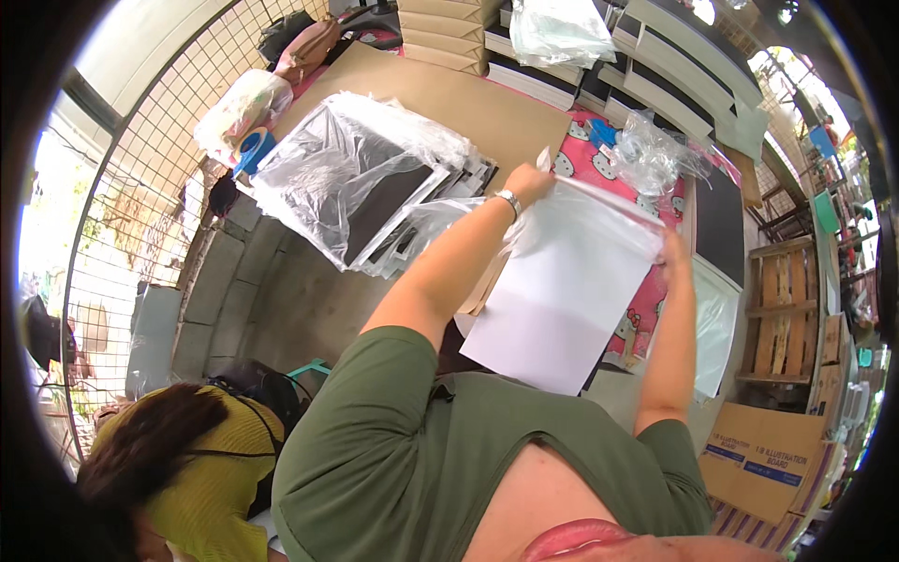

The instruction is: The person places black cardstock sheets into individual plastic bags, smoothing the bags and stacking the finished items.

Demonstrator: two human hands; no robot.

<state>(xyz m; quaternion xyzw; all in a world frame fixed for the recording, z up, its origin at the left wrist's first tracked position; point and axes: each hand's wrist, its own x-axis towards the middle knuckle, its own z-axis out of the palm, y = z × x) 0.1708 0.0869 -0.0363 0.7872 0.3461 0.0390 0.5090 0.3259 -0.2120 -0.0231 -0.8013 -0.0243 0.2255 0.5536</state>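
A large white board [562,314] lies in front of me, its near edge close to my body. A clear plastic sleeve [599,220] covers its far end. My left hand [532,184], with a watch on the wrist, is closed on the sleeve's far left corner. On the right side, my right hand [673,251] grips the sleeve's edge, its fingers partly hidden. To the left of the board, a stack of dark boards in clear plastic sleeves [346,178] sits on a brown cardboard sheet [449,103].
Crumpled clear plastic [651,155] lies on a pink patterned cloth [576,150]. Blue tape [253,150] stands by the sleeved stack. Brown-wrapped packs [442,33] and stacked boards [684,61] are at the back. Another person in yellow [215,468] is at lower left.
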